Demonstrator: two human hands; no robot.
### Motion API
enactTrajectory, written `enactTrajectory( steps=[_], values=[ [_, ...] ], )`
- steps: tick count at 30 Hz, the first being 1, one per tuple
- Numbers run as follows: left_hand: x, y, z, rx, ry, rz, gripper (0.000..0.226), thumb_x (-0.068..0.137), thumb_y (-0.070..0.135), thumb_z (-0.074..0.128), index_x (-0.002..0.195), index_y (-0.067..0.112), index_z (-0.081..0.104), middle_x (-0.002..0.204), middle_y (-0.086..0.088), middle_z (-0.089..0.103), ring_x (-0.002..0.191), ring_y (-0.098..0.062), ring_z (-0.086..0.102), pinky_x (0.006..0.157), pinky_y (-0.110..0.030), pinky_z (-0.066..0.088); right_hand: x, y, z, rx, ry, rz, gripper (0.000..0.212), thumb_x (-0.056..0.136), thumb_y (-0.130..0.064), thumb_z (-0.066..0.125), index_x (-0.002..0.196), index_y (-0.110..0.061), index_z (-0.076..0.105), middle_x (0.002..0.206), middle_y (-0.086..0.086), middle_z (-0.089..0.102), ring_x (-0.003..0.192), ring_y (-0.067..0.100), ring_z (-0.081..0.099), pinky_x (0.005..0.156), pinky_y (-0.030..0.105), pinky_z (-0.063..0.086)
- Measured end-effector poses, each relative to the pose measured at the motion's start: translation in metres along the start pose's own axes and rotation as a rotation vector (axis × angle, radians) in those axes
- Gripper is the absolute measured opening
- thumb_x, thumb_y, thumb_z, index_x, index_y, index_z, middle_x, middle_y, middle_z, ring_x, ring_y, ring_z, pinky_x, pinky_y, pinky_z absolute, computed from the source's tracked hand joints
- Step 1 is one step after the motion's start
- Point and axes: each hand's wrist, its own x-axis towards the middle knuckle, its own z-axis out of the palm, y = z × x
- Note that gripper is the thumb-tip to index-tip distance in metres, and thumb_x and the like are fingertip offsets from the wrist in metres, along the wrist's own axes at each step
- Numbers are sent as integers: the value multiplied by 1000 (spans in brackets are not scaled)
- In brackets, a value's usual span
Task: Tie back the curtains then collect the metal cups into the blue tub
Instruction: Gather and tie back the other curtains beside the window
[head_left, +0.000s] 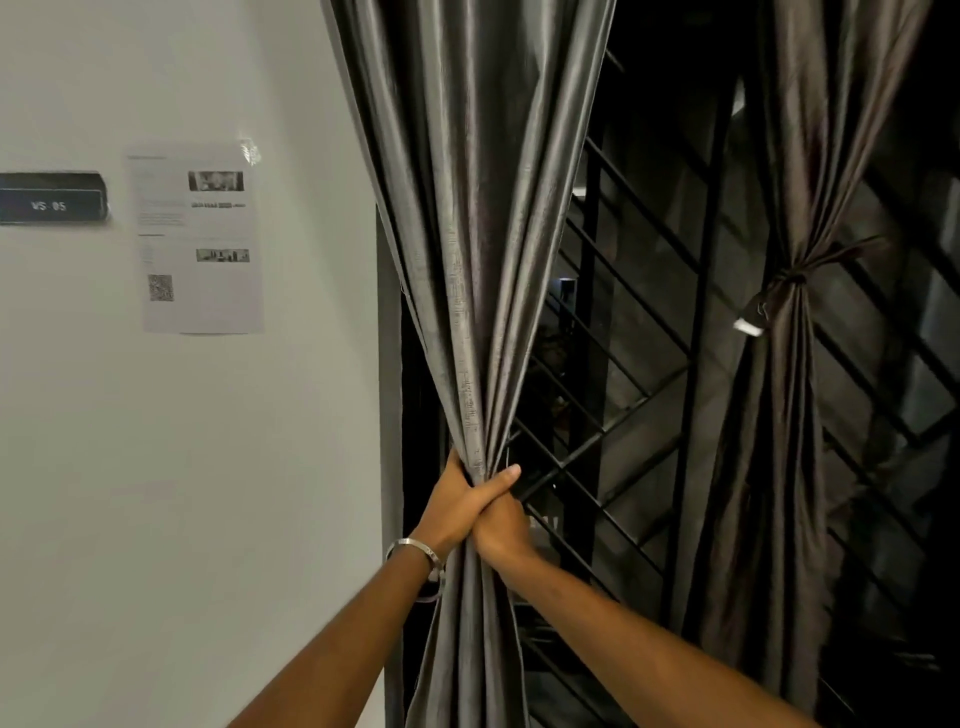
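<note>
White wall (208, 467), hand-gathered grey curtain (467, 260)

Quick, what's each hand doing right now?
Left hand: fingers wrapped round the bunched grey curtain.
Right hand: gripping the same curtain just below the left.

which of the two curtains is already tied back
The dark brown curtain on the right, cinched by a knotted tie. The grey satin curtain beside the white wall is only bunched in both hands, with no tie on it.
</note>
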Motion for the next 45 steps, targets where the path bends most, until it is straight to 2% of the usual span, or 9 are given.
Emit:
enactTrajectory(
  steps=[8, 17, 22, 25, 28, 31, 36, 40, 45],
  values=[
    [9, 3, 3, -21, 174, -79, 38, 81, 16, 74, 116, 20, 58, 103, 1, 69, 90, -10, 66, 77, -23, 54, -16, 9, -18, 39, -342, -81, 59, 87, -12, 65, 143, -16, 44, 137, 0, 57, 126, 11, 54, 106, 35, 47],
    [16, -3, -1, -53, 294, -117, 11, 81, 10, 65, 89, 17, 66, 93, -12, 72, 88, -31, 69, 82, -48, 58, -14, 33, -33, 92, -148, -28, 14, 84, -4, 66, 93, -12, 72, 91, 2, 73, 89, 18, 70, 85, 36, 58],
    [14, -6, 1, -91, 270, -89, 22, 84, 6, 63, 95, 25, 66, 95, -1, 73, 90, -23, 70, 83, -42, 57, 4, 41, -41, 110, 202, 97, 32, 90, -21, 61, 121, -18, 53, 126, 1, 46, 111, 24, 53, 88, 34, 48],
    [14, -4, 4, -96, 268, -84, 27, 87, 2, 61, 91, 28, 64, 92, 1, 71, 88, -21, 69, 80, -37, 57, 17, 34, -40, 373, 128, 238, 64, 93, -34, 52, 151, -25, 26, 149, 1, 34, 130, 24, 44, 103, 40, 43],
    [15, -7, 4, -103, 258, -76, 23, 86, 3, 62, 102, 20, 64, 99, -3, 72, 89, -19, 69, 82, -36, 57, 18, 27, -38, 562, 19, 307, 48, 101, -31, 44, 147, -21, 38, 134, 6, 55, 115, 21, 57, 88, 32, 48],
    [16, -14, 2, -87, 218, -62, 30, 87, 5, 62, 116, 12, 63, 105, -5, 71, 92, -16, 69, 83, -31, 57, 11, 24, -28, 518, -100, 340, 32, 100, -30, 43, 123, -16, 62, 114, 11, 67, 100, 20, 64, 77, 30, 52],
    [16, -21, 3, -104, 153, -42, 43, 89, 10, 67, 130, 12, 53, 113, 1, 67, 96, -5, 65, 74, -9, 49, 7, 24, -9, 393, -186, 138, 55, 93, 6, 47, 147, -6, 40, 137, 12, 56, 130, 23, 51, 108, 37, 44],
    [14, -33, 3, -103, 151, -21, 65, 72, 27, 86, 126, 18, 51, 114, 6, 68, 99, 0, 67, 78, -10, 50, 9, 36, -13, 289, -381, 80, 72, 89, 4, 56, 151, -19, 28, 144, -7, 44, 139, 15, 39, 97, 17, 47],
    [10, -47, 3, -33, 85, -35, 85, 55, 48, 93, 125, 22, 53, 112, 6, 71, 102, -7, 68, 90, -28, 54, 0, 34, -19, 96, -472, 86, 68, 85, 8, 61, 145, -10, 38, 152, 9, 41, 142, 22, 36, 117, 42, 31]
  ],
)
